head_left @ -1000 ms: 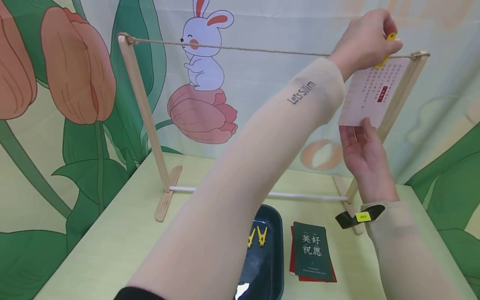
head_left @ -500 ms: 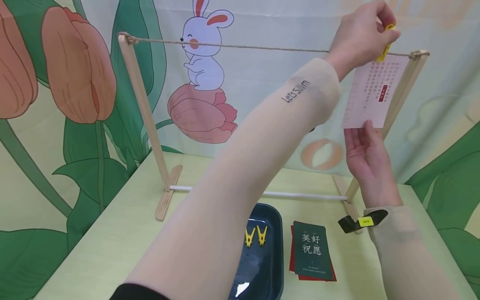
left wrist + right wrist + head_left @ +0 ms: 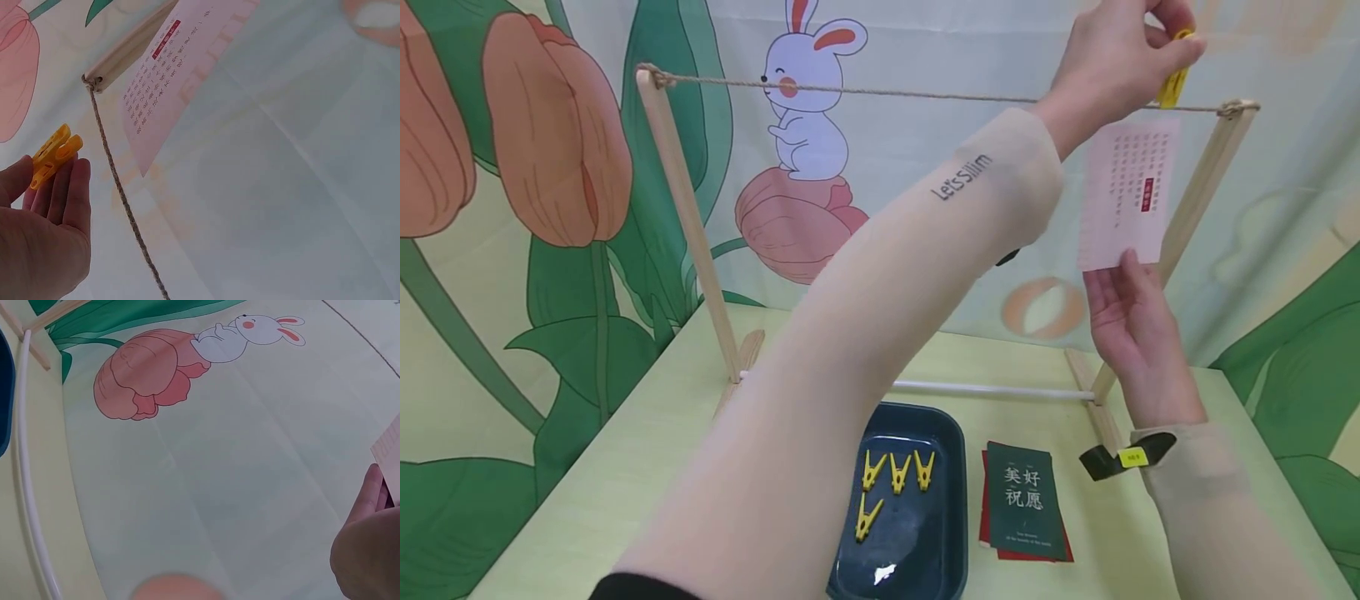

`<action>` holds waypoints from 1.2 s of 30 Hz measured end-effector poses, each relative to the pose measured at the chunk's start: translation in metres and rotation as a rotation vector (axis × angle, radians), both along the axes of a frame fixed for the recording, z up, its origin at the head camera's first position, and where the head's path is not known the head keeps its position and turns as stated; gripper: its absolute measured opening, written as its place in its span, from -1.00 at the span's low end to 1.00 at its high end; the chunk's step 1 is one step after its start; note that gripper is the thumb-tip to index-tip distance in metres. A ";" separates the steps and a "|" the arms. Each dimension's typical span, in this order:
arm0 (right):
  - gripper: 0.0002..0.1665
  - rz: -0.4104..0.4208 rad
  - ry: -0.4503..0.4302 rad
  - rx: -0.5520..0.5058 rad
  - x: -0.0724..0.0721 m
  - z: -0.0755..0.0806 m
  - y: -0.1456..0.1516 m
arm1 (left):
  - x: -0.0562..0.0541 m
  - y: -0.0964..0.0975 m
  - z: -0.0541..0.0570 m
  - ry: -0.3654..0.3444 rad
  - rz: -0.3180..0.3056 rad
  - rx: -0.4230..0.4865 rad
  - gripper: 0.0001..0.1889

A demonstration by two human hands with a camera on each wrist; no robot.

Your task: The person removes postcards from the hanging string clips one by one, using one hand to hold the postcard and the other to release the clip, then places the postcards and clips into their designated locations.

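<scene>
High at the upper right of the head view, my left hand (image 3: pixel 1105 67) pinches a yellow clothespin (image 3: pixel 1176 70) between thumb and fingers. The left wrist view shows this clothespin (image 3: pixel 53 156) beside the twine (image 3: pixel 125 200), apart from it. My right hand (image 3: pixel 1135 342) holds a pale pink card (image 3: pixel 1123 187) by its lower edge, thumb in front and fingers behind. Rows of printed characters and a small red block mark the card. Its top edge hangs just below the twine line (image 3: pixel 880 92), with a gap between them. Only part of the right hand (image 3: pixel 369 544) appears in the right wrist view.
Wooden posts (image 3: pixel 688 225) carry the twine, joined low down by a white rod (image 3: pixel 992 390). A dark blue tray (image 3: pixel 925 558) holds several yellow clothespins (image 3: pixel 899 473). Right of it lie stacked green and red cards (image 3: pixel 1026 500). A printed cloth (image 3: pixel 940 183) hangs behind.
The clothespin has come up off the card and twine with my left hand. My right hand has lowered the card slightly and shifted it left, away from the twine. The left forearm uncovers more clothespins.
</scene>
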State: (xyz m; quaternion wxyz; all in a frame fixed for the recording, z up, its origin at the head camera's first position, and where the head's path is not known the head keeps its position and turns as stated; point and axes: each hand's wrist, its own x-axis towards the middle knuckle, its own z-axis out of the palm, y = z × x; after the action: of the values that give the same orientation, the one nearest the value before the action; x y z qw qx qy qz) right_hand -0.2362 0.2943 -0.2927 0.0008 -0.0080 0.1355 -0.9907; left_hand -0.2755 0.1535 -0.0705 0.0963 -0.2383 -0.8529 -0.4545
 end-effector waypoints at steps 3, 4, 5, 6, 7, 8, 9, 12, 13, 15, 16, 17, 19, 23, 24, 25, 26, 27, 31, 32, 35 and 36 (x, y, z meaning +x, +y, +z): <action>-0.39 0.018 0.012 0.037 0.001 -0.004 -0.001 | 0.001 -0.007 -0.001 -0.009 -0.010 -0.004 -0.78; -0.39 0.023 0.015 0.052 0.002 -0.005 -0.001 | 0.001 -0.010 -0.001 -0.009 -0.011 -0.011 -0.78; -0.39 0.028 0.018 0.062 0.002 -0.006 -0.001 | 0.001 -0.013 -0.002 -0.007 -0.012 -0.019 -0.79; -0.39 0.032 0.019 0.073 0.003 -0.007 -0.002 | 0.001 -0.016 -0.002 -0.007 -0.014 -0.021 -0.79; -0.39 0.038 0.021 0.080 0.004 -0.008 -0.002 | 0.001 -0.019 -0.003 -0.008 -0.016 -0.024 -0.78; -0.39 0.045 0.024 0.084 0.005 -0.009 -0.002 | 0.001 -0.022 -0.004 -0.008 -0.018 -0.027 -0.78; -0.39 0.053 0.028 0.088 0.005 -0.010 -0.002 | 0.001 -0.026 -0.005 -0.010 -0.021 -0.027 -0.78; -0.38 0.075 0.039 0.100 0.007 -0.013 -0.002 | 0.001 -0.034 -0.009 -0.019 -0.028 -0.021 -0.77; -0.37 0.080 0.042 0.109 0.007 -0.013 -0.002 | 0.001 -0.037 -0.010 -0.028 -0.027 -0.017 -0.78; -0.36 0.087 0.045 0.138 0.008 -0.015 -0.003 | 0.000 -0.043 -0.013 -0.043 -0.030 -0.011 -0.79; -0.36 0.089 0.045 0.154 0.009 -0.016 -0.003 | 0.000 -0.046 -0.015 -0.051 -0.035 -0.007 -0.79; -0.36 0.094 0.047 0.166 0.010 -0.018 -0.004 | 0.000 -0.049 -0.017 -0.060 -0.040 -0.003 -0.79; -0.37 0.100 0.047 0.193 0.012 -0.021 -0.004 | 0.000 -0.055 -0.021 -0.082 -0.049 0.005 -0.80; -0.42 0.125 0.049 0.233 0.018 -0.028 -0.005 | 0.004 -0.068 -0.032 -0.111 -0.070 0.013 -0.80; -0.43 0.131 0.047 0.243 0.020 -0.030 -0.005 | 0.006 -0.071 -0.034 -0.121 -0.072 0.016 -0.80; -0.43 0.137 0.045 0.255 0.022 -0.031 -0.005 | 0.007 -0.074 -0.036 -0.130 -0.075 0.019 -0.80; -0.43 0.142 0.043 0.270 0.023 -0.033 -0.006 | 0.009 -0.077 -0.039 -0.135 -0.076 0.019 -0.79; -0.43 0.144 0.039 0.287 0.025 -0.035 -0.006 | 0.010 -0.080 -0.042 -0.138 -0.073 0.018 -0.79; -0.41 0.153 0.020 0.329 0.032 -0.039 -0.008 | 0.015 -0.091 -0.052 -0.148 -0.065 0.010 -0.79; -0.42 0.156 0.019 0.336 0.034 -0.040 -0.008 | 0.015 -0.094 -0.055 -0.148 -0.059 0.009 -0.80; -0.42 0.162 0.022 0.357 0.039 -0.044 -0.009 | 0.017 -0.101 -0.060 -0.158 -0.044 0.016 -0.81; -0.41 0.163 0.024 0.365 0.041 -0.045 -0.009 | 0.017 -0.103 -0.061 -0.162 -0.039 0.021 -0.81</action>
State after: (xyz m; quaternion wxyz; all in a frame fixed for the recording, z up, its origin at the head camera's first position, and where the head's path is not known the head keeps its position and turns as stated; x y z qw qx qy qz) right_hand -0.1954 0.2853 -0.3372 0.0807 -0.0305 0.3118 -0.9462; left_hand -0.2583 0.0505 -0.1312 0.0207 -0.2163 -0.8483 -0.4829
